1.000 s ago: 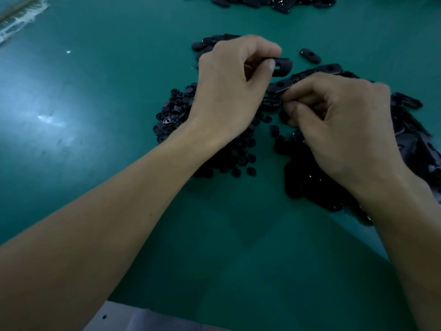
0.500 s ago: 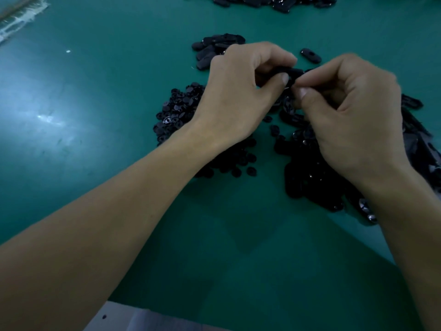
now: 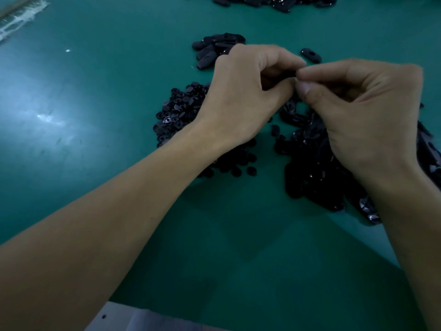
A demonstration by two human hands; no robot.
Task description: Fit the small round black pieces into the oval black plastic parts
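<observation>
Both hands meet above the middle of the green table (image 3: 71, 144), fingertips pressed together. The left hand (image 3: 245, 91) has its fingers curled round a black oval part (image 3: 287, 74), mostly hidden. The right hand (image 3: 365, 111) pinches that part's end between thumb and forefinger. The round pieces (image 3: 179, 111) are heaped under the left wrist, and the loose oval parts (image 3: 310, 168) are piled beneath the right hand.

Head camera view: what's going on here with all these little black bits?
A person works at a green table. The left hand pinches a mostly hidden black part; the right hand meets it fingertip to fingertip, its own contents unseen. A heap of small round pieces lies by the left wrist, and oval parts lie under the right hand.
</observation>
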